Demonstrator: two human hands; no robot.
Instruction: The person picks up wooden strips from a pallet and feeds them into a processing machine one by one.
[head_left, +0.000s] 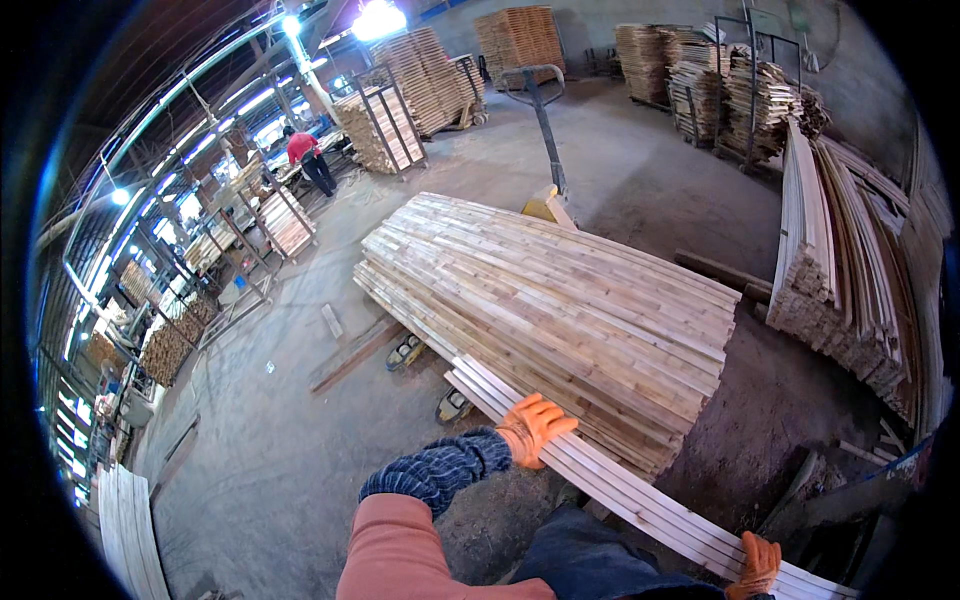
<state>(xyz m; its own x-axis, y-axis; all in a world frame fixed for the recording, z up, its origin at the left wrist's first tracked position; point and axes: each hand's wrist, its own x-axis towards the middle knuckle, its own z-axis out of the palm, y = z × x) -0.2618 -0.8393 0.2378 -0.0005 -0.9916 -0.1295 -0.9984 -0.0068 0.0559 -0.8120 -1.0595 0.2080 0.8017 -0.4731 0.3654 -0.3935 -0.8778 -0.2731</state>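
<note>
Several long, pale wooden strips (640, 497) lie side by side as a bundle along the near edge of a big stack of wooden boards (560, 310). My left hand (536, 428), in an orange glove, is closed over the bundle near its middle. Farther down to the right, my right hand (757, 566), also gloved in orange, grips the same strips close to the picture's lower rim. The bundle runs slantwise from the stack's near left side to the lower right. Fingertips under the strips are hidden.
Behind the stack stands a pallet jack (547, 145). More boards (835, 290) are piled at the right. Stacked timber (420, 80) fills the back. A person in red (305, 150) is far left. Loose planks (355, 352) lie on the floor beside two dark-and-yellow objects (405, 352).
</note>
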